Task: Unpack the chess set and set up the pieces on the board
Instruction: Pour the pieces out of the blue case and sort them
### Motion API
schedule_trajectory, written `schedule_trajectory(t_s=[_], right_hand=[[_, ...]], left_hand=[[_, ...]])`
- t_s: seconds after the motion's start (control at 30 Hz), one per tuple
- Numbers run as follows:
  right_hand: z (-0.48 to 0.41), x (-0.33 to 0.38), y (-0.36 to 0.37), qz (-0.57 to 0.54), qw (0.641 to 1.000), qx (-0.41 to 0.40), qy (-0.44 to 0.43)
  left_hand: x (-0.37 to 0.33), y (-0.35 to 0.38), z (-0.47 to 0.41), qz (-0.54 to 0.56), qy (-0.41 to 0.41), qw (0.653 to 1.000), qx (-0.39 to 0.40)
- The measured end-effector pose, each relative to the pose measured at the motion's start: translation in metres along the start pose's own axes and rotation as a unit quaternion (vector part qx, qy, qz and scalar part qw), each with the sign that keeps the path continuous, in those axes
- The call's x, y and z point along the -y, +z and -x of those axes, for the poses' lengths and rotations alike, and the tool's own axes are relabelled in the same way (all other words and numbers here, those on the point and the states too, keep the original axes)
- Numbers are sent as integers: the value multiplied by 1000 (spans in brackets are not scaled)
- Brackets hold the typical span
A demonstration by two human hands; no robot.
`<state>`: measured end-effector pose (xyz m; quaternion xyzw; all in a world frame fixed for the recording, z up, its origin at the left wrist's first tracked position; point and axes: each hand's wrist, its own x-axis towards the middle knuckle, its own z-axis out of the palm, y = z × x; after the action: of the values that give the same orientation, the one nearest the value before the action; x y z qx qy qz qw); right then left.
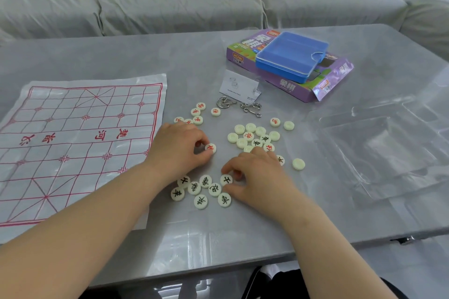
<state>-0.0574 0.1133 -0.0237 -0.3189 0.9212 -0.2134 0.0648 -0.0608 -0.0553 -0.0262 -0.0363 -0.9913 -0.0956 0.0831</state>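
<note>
A white plastic board sheet (80,143) with red grid lines lies flat at the left of the grey table (243,230), with no pieces on it. Cream round chess pieces lie scattered right of it. My left hand (177,150) pinches a red-marked piece (211,148) between thumb and fingers. My right hand (257,175) pinches a black-marked piece (226,179) at the edge of a black-marked group (201,190). A mixed heap (255,136), partly face down, lies behind my right hand. Several red-marked pieces (198,113) sit beyond my left hand.
A blue plastic case (291,56) rests on the opened purple box (323,85) at the back. A small paper card (239,86) and metal ring puzzles (243,105) lie in front of it. A clear plastic tray (379,150) sits at the right. A sofa stands behind the table.
</note>
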Motion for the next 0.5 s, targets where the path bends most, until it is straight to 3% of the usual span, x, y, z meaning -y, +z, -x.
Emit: schedule_trajectory(t_s=[0.13,0.27,0.37,0.5], right_hand=[[-4,-12,-9,-59,996,-60,27],[-5,-30,-19,-115,973,-139,144],[-2,-39,-19,-106,970,-124,181],[-6,-32,-10,-22,981,-101,162]], left_hand=[[19,-6,-14,-19,-44,998,-40],[30,-10,-30,-55,-76,995,-46],[33,-4,-34,-67,-72,995,-31],[31,0,-37,-53,-61,996,-30]])
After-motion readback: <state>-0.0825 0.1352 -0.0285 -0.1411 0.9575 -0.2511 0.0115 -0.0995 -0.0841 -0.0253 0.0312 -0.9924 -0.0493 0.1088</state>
